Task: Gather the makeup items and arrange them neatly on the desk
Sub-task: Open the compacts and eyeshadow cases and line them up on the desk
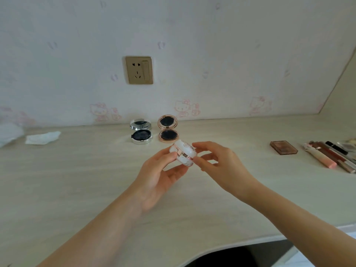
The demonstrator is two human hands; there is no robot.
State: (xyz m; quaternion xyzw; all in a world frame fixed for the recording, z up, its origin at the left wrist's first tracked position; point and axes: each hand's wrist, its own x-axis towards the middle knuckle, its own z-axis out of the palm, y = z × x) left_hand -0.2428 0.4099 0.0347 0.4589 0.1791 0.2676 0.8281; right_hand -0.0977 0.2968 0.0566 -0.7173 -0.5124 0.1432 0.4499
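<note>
A white compact [183,153] with a rose-gold band and faint pink print sits at the frame's centre. Above it are a silver compact [141,134] and a rose-gold compact [168,131], both with black insides. The desk [77,180] is pale cream woodgrain. The wallpaper [212,45] is white with pink cartoon cats. The socket [139,70] is gold. At right are a brown palette [283,147] and pink, brown and black tubes [327,157].

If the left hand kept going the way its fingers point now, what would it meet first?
Probably the rose-gold compact, standing open just beyond the white compact that the left hand holds; depth is uncertain.
</note>
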